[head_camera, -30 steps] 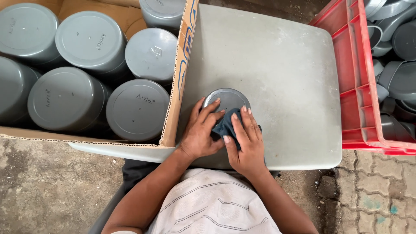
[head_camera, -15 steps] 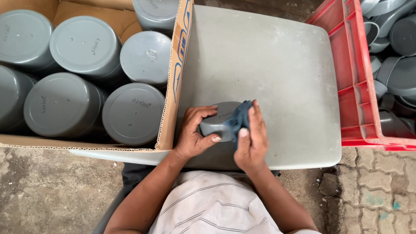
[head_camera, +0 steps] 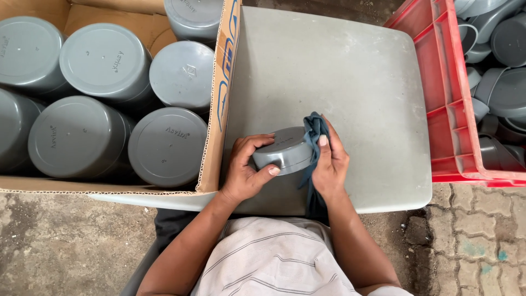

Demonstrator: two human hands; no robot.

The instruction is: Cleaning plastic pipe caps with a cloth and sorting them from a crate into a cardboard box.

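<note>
Outdoor paved ground with a grey plastic tabletop (head_camera: 339,71) in front of me; dusty, scuffed surface; I see both bare hands working low on it, near its front edge. My left hand (head_camera: 246,170) is clenched around a grey round cap (head_camera: 285,151), thumb on its side wall, fingers curled over the far rim; the cap is tilted, flat face up and slightly away. My right hand (head_camera: 329,164) pinches a dark blue cloth (head_camera: 315,131) against the cap's right side; index finger straight along the cloth, the rest of the fingers wrapped behind it; cloth tail hangs below the palm, over the table edge. So both hands are closed, one on the cap, one on the cloth; cap sits between the two sets of fingers, lifted off or barely touching the table, cannot tell which. Left of my left fingers: a cardboard box (head_camera: 216,109) packed with bigger grey caps (head_camera: 167,145), flat faces up. Well right of my right fingers: a red plastic crate (head_camera: 438,109) holding grey pipe fittings (head_camera: 504,87).
</note>
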